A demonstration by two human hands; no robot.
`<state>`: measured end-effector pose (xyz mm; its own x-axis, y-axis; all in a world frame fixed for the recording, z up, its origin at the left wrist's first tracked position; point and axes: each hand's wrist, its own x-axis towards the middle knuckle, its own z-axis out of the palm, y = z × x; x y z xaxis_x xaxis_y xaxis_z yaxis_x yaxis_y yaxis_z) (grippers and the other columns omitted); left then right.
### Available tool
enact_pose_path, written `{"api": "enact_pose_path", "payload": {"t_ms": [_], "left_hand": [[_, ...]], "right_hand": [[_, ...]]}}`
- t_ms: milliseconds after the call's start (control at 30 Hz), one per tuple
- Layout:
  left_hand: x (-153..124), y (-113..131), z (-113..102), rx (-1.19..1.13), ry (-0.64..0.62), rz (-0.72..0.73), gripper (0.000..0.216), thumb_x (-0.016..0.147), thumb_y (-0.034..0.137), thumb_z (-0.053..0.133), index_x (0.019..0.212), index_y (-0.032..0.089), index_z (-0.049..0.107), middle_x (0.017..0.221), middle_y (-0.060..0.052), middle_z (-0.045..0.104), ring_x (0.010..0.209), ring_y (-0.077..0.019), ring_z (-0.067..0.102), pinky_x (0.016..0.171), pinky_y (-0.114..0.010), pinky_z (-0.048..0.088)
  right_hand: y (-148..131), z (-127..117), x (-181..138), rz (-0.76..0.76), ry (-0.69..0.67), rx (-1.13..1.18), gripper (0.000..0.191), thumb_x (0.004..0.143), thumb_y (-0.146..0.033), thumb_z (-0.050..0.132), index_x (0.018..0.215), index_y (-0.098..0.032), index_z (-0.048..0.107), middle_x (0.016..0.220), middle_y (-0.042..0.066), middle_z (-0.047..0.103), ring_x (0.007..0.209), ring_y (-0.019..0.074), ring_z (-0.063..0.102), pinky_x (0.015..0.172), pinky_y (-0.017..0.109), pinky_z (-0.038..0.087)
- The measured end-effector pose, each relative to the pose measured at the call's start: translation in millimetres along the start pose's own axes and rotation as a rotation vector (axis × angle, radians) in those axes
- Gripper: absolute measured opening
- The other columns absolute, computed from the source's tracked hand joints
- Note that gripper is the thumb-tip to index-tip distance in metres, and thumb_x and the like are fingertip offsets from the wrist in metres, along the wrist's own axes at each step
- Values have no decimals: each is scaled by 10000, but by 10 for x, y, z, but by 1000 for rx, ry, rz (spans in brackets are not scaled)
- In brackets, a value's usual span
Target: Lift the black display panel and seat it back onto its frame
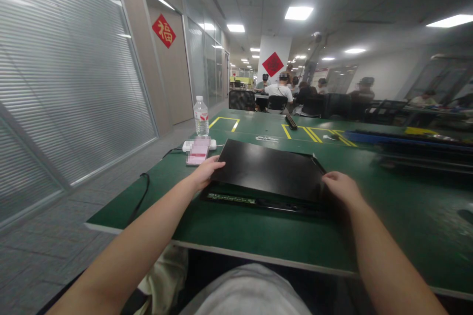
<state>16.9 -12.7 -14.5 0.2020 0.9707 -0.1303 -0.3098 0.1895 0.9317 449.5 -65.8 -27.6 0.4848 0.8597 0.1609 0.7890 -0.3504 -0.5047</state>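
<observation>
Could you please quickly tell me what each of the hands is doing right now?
Left hand: closed, holding the black panel by its left edge.
Right hand: closed, holding the panel's right edge.

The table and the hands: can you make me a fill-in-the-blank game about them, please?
1. The left hand and right hand hold a flat panel whose colour is ____.
2. Of these two hands, the water bottle stands nearer the ____ one.
3. The tape lines on the green table are coloured ____.

Missing words: black; left; yellow.
</observation>
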Motion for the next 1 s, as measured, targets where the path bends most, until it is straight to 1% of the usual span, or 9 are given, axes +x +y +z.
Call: {"api": "enact_pose_path", "payload": {"t_ms": [167,267,400,533,667,800,1000], "left_hand": [[-14,4,11,-18,17,12,444,729,24,685,1154,154,665,815,-55,769,675,-201,728,610,-287,571],[-16,11,16,-29,13,8,439,741,33,659,1163,152,667,812,-56,766,676,-202,723,606,-285,564],[3,7,11,-58,27,15,400,731,31,646,1115,136,682,813,-64,762,684,-199,716,616,-280,556],[31,-9,-12,-62,14,22,387,701,50,694,1078,136,691,820,-69,758,692,-205,713,631,-288,553],[46,-17,-33,-52,-9,34,450,689,73,728,1130,157,688,836,-65,759,716,-215,719,647,-298,553],[40,-7,-33,-43,-20,40,482,705,67,701,1179,157,681,882,-74,777,755,-218,735,666,-289,557],[24,5,-18,-40,-39,48,503,715,51,683,1210,140,683,889,-77,787,733,-202,739,671,-271,562]], "right_hand": [[31,4,14,-9,0,-19,219,773,-321,591,847,-229,776,941,85,757,850,241,679,699,312,481],[36,5,25,-8,-8,-29,231,775,-324,589,866,-227,779,959,84,759,859,239,681,698,308,480],[32,0,29,-9,-16,-38,239,776,-314,585,879,-221,780,975,82,760,871,241,681,716,313,482],[19,-13,19,1,-15,-27,236,779,-311,592,891,-219,779,977,85,760,878,254,683,732,328,486],[21,-11,16,7,-6,-10,203,781,-301,606,861,-226,776,966,79,765,878,258,687,722,327,482],[32,6,23,-14,3,10,189,773,-293,612,842,-224,773,941,73,767,846,241,688,696,311,477],[16,2,13,-9,-4,0,192,780,-276,601,847,-215,771,967,81,765,865,243,687,726,313,482]]}}
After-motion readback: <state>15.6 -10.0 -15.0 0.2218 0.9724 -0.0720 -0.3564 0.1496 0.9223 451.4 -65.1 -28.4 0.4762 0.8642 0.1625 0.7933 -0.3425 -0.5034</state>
